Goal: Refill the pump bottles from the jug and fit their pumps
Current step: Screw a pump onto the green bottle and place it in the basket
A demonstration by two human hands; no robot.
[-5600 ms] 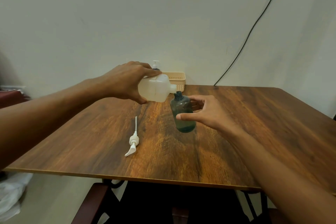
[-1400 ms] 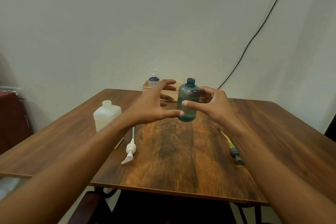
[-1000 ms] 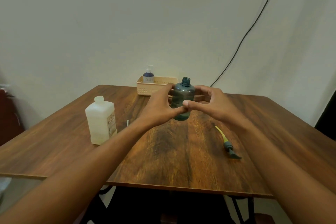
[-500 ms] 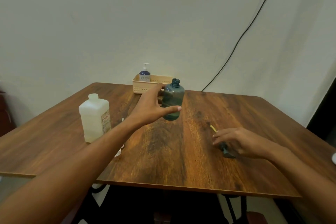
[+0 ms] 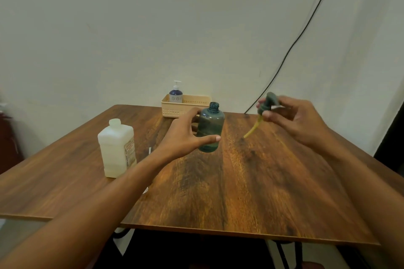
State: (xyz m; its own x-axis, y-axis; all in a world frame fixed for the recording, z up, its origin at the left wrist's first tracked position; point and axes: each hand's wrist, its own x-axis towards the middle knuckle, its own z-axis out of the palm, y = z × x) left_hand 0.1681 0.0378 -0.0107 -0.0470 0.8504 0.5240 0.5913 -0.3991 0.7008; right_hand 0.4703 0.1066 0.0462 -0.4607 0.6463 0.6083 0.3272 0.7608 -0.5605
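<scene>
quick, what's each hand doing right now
Left hand: closed around the teal bottle, neck open.
Right hand: closed on the green pump, tube hanging down.

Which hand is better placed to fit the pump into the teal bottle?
Right. The right hand already holds the pump, tube angled toward the teal bottle, whose neck is open; the left hand is steadying it.

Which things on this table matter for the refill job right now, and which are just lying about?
In play:
- teal bottle, open-necked, in left hand
- dark pump with yellow tube, in right hand
- white jug
- white pump, mostly hidden

Lying about:
- black cable on wall
- beige basket
</scene>
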